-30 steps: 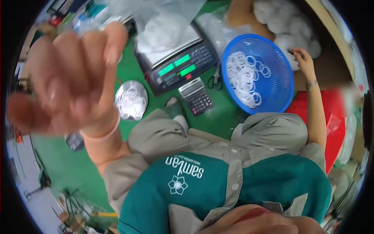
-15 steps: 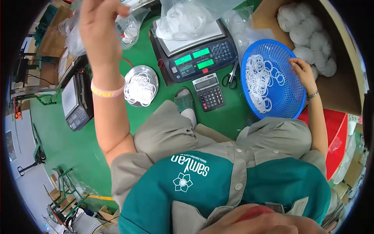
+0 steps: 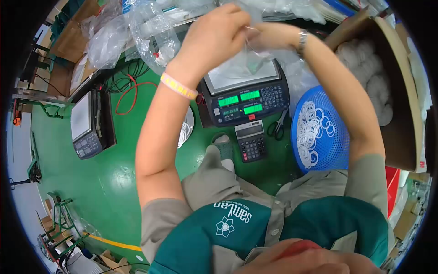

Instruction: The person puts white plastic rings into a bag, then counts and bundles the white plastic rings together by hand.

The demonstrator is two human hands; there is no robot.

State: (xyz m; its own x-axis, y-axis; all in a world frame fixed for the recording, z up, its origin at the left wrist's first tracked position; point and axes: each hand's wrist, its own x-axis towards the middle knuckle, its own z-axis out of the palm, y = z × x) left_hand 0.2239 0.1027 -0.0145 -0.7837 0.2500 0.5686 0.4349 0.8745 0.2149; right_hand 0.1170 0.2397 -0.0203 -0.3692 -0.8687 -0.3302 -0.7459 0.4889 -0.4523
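My left hand point(image 3: 219, 39), with a pink wristband, is closed at the top of a clear plastic bag point(image 3: 251, 63) above the counting scale point(image 3: 248, 98). Meeting it from the other side, my right hand point(image 3: 273, 36) wears a metal watch; its fingers are blurred but closed on the same bag. The bag's contents are mostly hidden behind my hands. A blue basket point(image 3: 340, 153) holding loose white rings point(image 3: 309, 134) sits below my right forearm. Behind my left forearm, a metal dish point(image 3: 190, 119) with white rings is partly covered.
A calculator point(image 3: 250, 141) and black scissors point(image 3: 277, 128) lie below the scale. On the right stands a cardboard box point(image 3: 406, 141) with bundles of white rings point(image 3: 367, 75). A second scale point(image 3: 86, 125) is at the left. Plastic bags point(image 3: 109, 48) lie at the back.
My left hand has come right and down, and my right hand has left the basket's rim. Both have met at the bag over the scale. The view has shifted.
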